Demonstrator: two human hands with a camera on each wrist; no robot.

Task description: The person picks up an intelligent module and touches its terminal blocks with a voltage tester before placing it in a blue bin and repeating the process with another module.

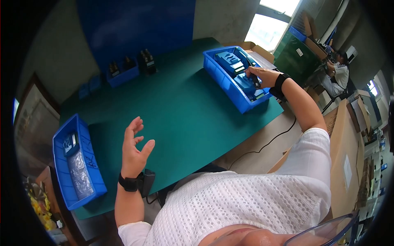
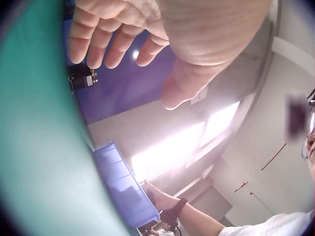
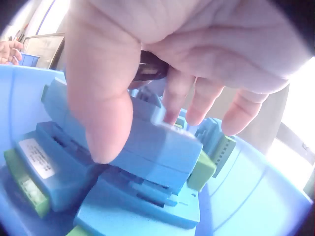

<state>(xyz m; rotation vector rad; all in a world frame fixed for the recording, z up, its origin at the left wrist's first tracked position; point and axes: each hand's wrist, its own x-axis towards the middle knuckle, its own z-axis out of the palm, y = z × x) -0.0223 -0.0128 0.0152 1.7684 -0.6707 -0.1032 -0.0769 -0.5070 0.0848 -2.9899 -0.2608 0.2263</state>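
Note:
My left hand [image 1: 134, 152] is raised over the green table, fingers spread and loosely bent, holding nothing. In the left wrist view, the left hand's palm and fingers [image 2: 115, 46] show against the blue wall panel. Over the right blue bin [image 1: 225, 80], my right hand [image 1: 264, 77] reaches in. In the right wrist view its thumb [image 3: 109, 128] lies on the near face of a blue plastic module [image 3: 162, 152] with a green connector, fingers behind it. A dark, shiny object [image 3: 151, 66] shows between thumb and palm, mostly hidden. More blue modules [image 3: 142, 201] lie beneath.
A second blue bin [image 1: 88, 164] at the left holds one blue module [image 1: 70, 143] and clear plastic wrap [image 1: 80, 174]. At the back stands a small blue box [image 1: 123, 74] of dark parts. A person [image 1: 338, 74] sits in the far right background.

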